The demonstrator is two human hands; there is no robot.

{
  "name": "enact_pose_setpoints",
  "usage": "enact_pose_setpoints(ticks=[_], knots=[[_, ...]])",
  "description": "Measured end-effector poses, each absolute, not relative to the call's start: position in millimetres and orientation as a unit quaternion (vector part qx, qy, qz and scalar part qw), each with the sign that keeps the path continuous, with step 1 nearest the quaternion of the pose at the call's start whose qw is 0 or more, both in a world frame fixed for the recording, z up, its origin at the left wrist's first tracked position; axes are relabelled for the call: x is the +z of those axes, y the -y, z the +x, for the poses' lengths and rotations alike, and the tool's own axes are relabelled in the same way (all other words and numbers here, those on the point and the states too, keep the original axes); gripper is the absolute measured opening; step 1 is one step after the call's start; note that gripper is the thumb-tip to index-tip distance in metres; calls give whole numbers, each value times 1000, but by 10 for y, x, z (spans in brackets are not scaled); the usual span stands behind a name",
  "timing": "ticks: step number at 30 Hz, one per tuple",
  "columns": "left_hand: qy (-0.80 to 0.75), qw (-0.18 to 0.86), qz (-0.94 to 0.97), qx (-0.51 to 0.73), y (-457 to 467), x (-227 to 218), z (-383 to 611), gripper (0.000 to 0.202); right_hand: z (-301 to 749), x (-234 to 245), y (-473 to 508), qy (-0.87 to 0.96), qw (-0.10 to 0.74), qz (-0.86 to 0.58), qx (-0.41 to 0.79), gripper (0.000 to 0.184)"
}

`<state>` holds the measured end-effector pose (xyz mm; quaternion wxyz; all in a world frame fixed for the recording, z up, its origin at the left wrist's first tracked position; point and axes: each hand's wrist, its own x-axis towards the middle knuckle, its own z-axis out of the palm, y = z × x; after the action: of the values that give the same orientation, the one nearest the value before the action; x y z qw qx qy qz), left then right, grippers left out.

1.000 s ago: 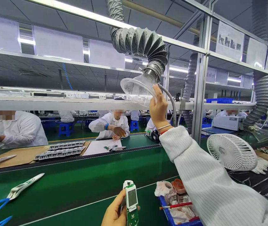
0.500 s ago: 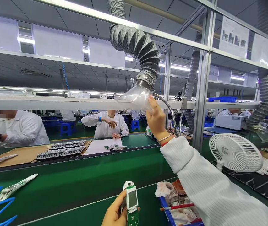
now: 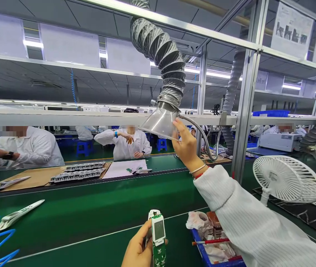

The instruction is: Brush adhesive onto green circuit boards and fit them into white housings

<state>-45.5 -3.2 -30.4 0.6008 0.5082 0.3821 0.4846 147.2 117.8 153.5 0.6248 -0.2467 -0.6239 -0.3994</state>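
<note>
In the head view, my left hand [image 3: 139, 246] is closed around a small white device with a green circuit board and a grey display [image 3: 158, 230], held upright at the bottom centre. My right hand [image 3: 185, 144] is raised and grips the right edge of a clear plastic fume hood [image 3: 160, 120], fingertips on its wall. The hood hangs from a grey ribbed duct [image 3: 171, 72], its wide mouth turned downward. A thin metal flexible tube [image 3: 200, 133] curves behind my right wrist.
Below my right sleeve stands a blue bin [image 3: 200, 246] with a red-handled brush [image 3: 213, 241] across it. A white fan [image 3: 282, 180] is at right. Another white device [image 3: 20, 215] lies on the green conveyor, near a coiled blue hose [image 3: 0, 237]. Co-workers [image 3: 130, 144] sit opposite.
The hood has tipped from pointing left to facing more downward, with my right hand still on its edge. My left hand keeps the device; the view has shifted slightly.
</note>
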Motion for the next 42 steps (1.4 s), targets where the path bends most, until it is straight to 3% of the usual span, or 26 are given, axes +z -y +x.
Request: enact_pose_setpoints(ticks=[14,22,28,33,37,42], knots=[[-403,601,499,476,104,-253,-436,53,1467,1205,-957,660,591,-290,-361,45],[-428,598,499,458,47,-284,-447,63,1527,780,-560,659,607,-307,-322,55],[-416,602,485,479,43,-338,-420,57,1569,235,-161,633,664,-374,-137,38],[-427,563,523,476,91,-286,-392,48,1424,37,99,716,543,-421,125,10],[-413,448,613,502,90,-286,-373,38,1289,-21,148,721,486,-399,289,19],[-434,343,667,500,82,-334,-350,42,1136,-231,132,719,473,-412,301,49]])
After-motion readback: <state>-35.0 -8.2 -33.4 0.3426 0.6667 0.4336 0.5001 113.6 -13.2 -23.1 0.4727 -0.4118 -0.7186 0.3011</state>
